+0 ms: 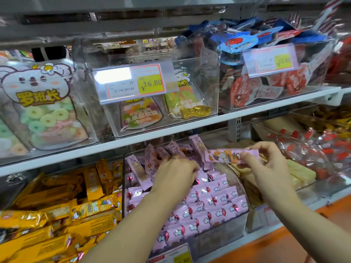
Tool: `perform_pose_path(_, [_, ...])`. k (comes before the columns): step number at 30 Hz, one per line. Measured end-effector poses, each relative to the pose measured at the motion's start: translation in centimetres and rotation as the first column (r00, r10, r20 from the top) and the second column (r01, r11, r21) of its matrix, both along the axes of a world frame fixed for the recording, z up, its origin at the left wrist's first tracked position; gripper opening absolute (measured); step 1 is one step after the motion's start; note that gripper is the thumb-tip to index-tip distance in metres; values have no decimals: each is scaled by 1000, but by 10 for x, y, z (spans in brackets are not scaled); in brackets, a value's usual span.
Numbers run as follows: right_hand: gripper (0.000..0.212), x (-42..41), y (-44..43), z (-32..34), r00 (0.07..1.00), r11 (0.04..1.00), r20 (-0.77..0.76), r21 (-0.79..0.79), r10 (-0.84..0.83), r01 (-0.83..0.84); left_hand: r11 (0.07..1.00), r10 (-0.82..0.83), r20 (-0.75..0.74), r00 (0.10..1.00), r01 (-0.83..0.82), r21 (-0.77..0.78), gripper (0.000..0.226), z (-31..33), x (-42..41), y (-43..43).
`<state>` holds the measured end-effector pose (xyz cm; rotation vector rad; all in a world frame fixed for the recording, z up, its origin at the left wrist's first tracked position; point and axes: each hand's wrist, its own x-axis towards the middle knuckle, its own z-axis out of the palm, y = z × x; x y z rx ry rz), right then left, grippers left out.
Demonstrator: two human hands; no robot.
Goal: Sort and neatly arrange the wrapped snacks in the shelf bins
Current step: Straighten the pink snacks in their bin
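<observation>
Nearest me, my left hand [176, 173] curls its fingers down among the rowed pink snacks [209, 202] in the clear bin [235, 179], its grip unclear to me, while my right hand [266, 168] pinches one pink bar [228, 156] held level above the bin's rear.

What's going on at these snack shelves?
A person is tidying a clear bin of pink wrapped snacks. The right hand pinches one pink bar above the bin, while the left hand reaches in among them, curled; whether it grips one is unclear. The front rows already stand neatly.
</observation>
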<state>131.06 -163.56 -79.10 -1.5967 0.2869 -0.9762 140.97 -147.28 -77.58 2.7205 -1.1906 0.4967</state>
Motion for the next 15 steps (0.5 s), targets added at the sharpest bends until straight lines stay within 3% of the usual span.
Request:
perform_pose_path(2, [18, -3, -3, -1, 998, 996, 28, 75, 49, -50, 988, -27, -147, 989, 4, -151, 26, 0, 0, -6])
perform_pose_path(4, [17, -4, -6, -3, 994, 994, 10, 40, 106, -106, 928, -114, -372, 921, -35, -371, 27, 1, 0, -11])
perform_pose_path(6, [20, -3, -7, -5, 984, 984, -23, -13, 178, -178, 845, -213, -502, 838, -100, -525, 28, 3, -2, -16])
perform_pose_path(11, [40, 8, -4, -5, 951, 938, -185, -198, 248, -283, 624, -447, -599, 665, -248, -741, 22, 11, -4, -20])
perform_pose_path(13, [57, 15, -1, 1, 924, 903, -298, -284, 238, -324, 651, -440, -588, 679, -210, -729, 31, 11, -3, -22])
perform_pose_path(15, [57, 23, 2, 9, 924, 883, -294, -326, 244, -337, 676, -449, -574, 685, -159, -719, 33, 9, -3, -23])
